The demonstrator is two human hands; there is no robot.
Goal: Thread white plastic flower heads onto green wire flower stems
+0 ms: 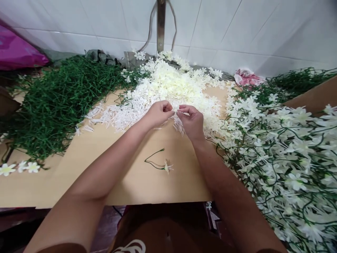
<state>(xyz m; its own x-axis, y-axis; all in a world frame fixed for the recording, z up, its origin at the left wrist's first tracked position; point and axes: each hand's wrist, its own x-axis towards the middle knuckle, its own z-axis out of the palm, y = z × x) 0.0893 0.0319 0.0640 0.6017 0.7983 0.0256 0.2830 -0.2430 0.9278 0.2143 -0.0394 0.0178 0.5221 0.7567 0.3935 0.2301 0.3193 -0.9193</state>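
My left hand and my right hand meet fingertip to fingertip at the near edge of a heap of white petals. Thumb and fingers of each are pinched together; a small pale piece seems to lie between them, too small to name. White strands show just below the fingertips. Nearer my body, a green forked stem lies on the brown board, with one white flower on one end and a bare tip on the other.
A green stem pile covers the board's left. Finished-looking white flowers with stems are heaped at right. Behind are a pink bag, a red-and-white cloth, a metal post and a tiled wall.
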